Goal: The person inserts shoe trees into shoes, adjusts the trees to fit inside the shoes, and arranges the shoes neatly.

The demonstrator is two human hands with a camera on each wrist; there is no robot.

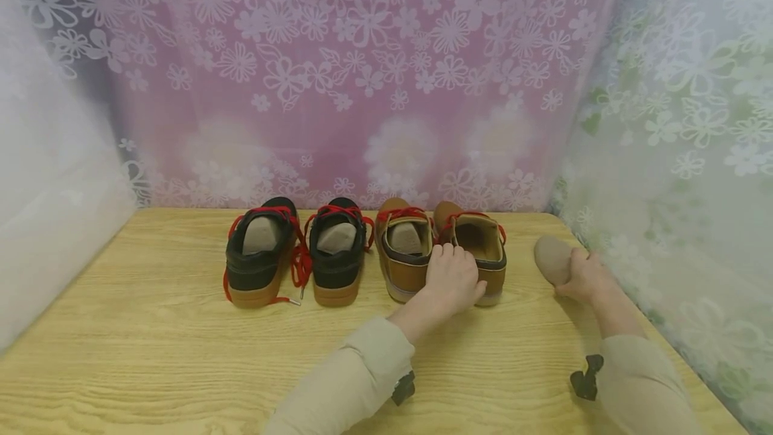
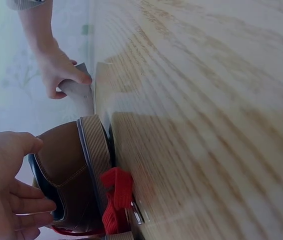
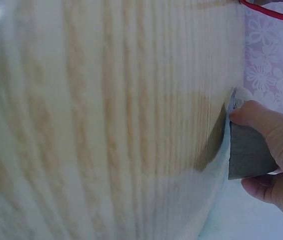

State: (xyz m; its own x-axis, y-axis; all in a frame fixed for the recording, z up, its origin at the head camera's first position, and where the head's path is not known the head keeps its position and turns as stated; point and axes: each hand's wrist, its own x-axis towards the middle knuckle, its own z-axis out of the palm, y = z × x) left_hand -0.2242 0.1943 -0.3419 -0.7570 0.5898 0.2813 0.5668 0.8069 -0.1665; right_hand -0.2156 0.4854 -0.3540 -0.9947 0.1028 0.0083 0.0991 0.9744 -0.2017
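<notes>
Two brown shoes with red laces stand side by side, heels toward me. My left hand holds the heel collar of the right brown shoe, thumb by the heel and fingers at the collar's side in the left wrist view. That shoe's inside shows hollow. The left brown shoe has a beige shoe insert in its opening. To the right, my right hand grips another beige, rounded shoe insert; its cut grey end faces the right wrist camera, thumb on one side and fingers on the other.
Two black shoes with red laces, a left one and a right one, stand at the left, each with an insert inside. A loose red lace trails between them. Flowered curtains border the wooden table.
</notes>
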